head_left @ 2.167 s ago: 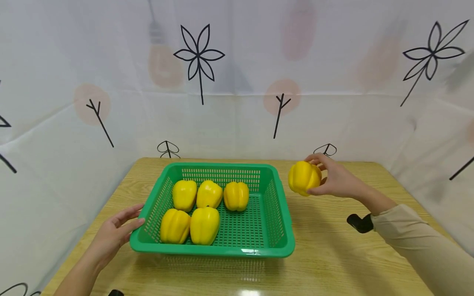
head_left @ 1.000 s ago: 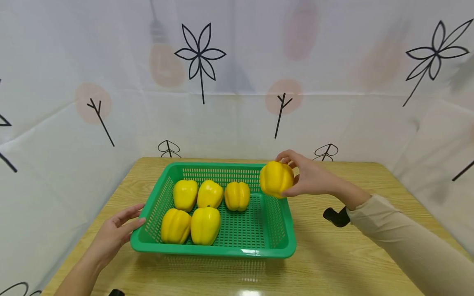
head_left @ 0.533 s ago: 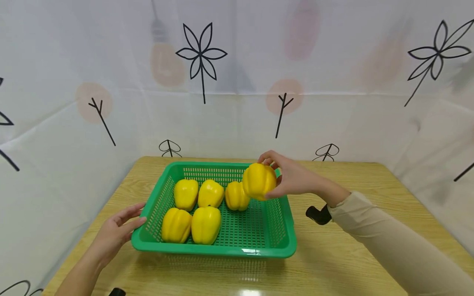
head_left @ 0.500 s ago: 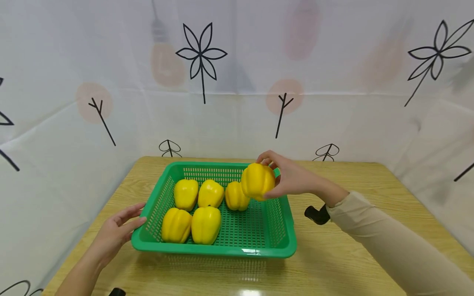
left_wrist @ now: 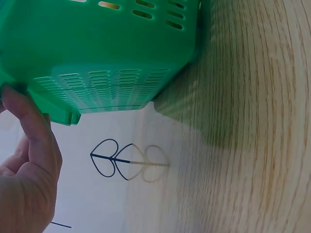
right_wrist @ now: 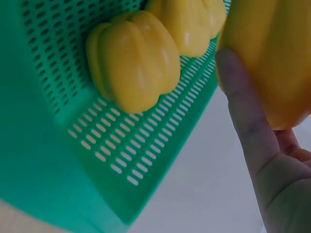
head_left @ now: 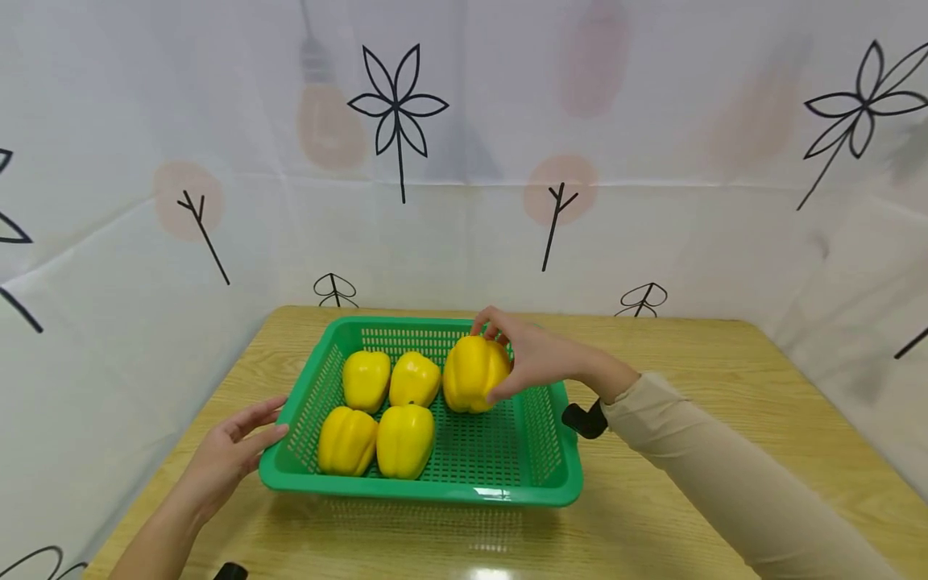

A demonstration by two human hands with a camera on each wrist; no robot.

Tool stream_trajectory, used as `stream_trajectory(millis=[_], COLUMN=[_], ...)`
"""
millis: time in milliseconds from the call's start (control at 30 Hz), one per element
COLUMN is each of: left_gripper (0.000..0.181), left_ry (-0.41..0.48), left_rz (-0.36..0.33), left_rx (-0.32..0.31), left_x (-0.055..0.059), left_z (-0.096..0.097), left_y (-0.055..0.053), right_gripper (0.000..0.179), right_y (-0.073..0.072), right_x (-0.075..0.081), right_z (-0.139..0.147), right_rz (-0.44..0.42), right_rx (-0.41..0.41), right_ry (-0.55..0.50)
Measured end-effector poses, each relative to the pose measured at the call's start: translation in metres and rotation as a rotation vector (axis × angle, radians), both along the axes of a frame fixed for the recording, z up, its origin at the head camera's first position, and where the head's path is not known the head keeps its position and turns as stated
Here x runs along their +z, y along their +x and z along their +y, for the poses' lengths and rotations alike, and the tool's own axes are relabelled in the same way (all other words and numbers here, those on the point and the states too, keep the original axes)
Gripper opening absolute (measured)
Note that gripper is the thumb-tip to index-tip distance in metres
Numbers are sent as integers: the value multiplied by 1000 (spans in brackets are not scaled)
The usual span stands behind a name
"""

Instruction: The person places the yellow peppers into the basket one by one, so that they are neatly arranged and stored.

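Observation:
My right hand (head_left: 540, 354) grips a yellow bell pepper (head_left: 471, 374) over the right half of a green plastic basket (head_left: 420, 489). In the right wrist view, the thumb lies along the side of this bell pepper (right_wrist: 272, 58), with other fingers behind it. It hides the basket's back-right bell pepper in the head view. Two more yellow peppers (head_left: 366, 382) lie in the back row, and two (head_left: 404, 441) in front. At the basket's left rim rests my left hand (head_left: 228, 459), fingers relaxed, its thumb touching the rim from outside.
The basket stands on a wood-grain table (head_left: 652, 459). Behind it hangs a white cloth (head_left: 464, 242) with printed plants. A black wrist mount (head_left: 586, 420) on the right arm overlaps the basket's right rim in the head view.
My right hand has carried the bell pepper leftward from beside the basket to over it, then lowered it toward the back row. The left hand has stayed at the rim.

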State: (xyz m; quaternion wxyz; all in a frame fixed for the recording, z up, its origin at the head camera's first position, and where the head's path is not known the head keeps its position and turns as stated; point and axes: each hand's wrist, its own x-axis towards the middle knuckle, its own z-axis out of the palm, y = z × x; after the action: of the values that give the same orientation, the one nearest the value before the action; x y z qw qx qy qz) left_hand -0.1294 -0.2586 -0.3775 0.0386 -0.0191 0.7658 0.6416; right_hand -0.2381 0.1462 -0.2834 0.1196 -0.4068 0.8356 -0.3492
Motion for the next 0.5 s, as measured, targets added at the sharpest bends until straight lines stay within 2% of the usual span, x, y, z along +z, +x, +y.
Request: stream_trajectory(millis=[200, 500], left_gripper=[57, 57], left_ry=[2, -1], left_rz=[-4, 3], left_rx=[5, 12], left_x=[0, 0], left_z=[1, 1], left_y=[0, -1], right_gripper=[74, 70], right_y=[-5, -11], right_x=[-10, -23], right_z=[-14, -30], right_rz=[-55, -118], right_rx=[58, 95], right_ry=[88, 214])
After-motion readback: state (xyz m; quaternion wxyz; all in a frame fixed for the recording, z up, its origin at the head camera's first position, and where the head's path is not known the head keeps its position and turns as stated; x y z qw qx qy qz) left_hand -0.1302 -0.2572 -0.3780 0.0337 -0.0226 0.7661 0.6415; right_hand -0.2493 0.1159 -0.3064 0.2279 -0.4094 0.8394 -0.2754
